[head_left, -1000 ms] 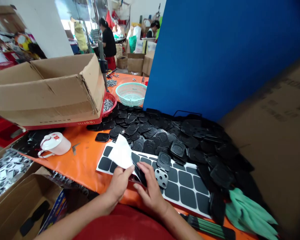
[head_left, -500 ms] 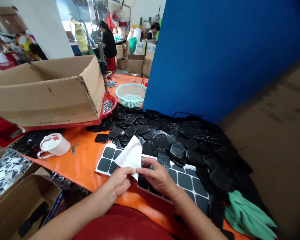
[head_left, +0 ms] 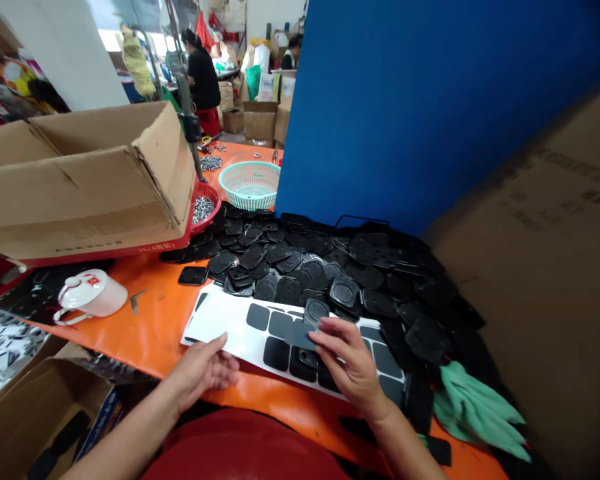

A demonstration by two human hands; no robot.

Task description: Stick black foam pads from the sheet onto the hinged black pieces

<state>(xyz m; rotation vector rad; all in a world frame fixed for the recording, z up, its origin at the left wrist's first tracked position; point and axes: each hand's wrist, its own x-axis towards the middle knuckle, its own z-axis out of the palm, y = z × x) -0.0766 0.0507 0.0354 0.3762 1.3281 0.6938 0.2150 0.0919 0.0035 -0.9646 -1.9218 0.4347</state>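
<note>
A white backing sheet (head_left: 230, 330) with rows of dark rounded-square stickers lies on the orange table. Between the thumb and fingers of my right hand (head_left: 345, 360) is one dark sticker (head_left: 300, 335), lifted just above the sheet. My left hand (head_left: 207, 367) rests at the sheet's bare left part, fingers apart and holding nothing. Just beyond the sheet is a heap of black plastic pieces (head_left: 290, 260), rounded squares with ridged faces. One of these black pieces (head_left: 316, 312) overlaps the sheet's far edge near my right hand.
A cardboard box (head_left: 80, 180) and a lidded white mug (head_left: 93, 293) stand at left. Farther back are a red basket (head_left: 205, 205) of metal parts and a pale green basket (head_left: 250, 185). A blue panel (head_left: 405, 113) rises behind the heap. A green cloth (head_left: 475, 400) lies right.
The folded-up white backing now lies flat, and my left hand has let go of it and moved left. My right hand has moved right, now holding a loose sticker. The view has shifted slightly.
</note>
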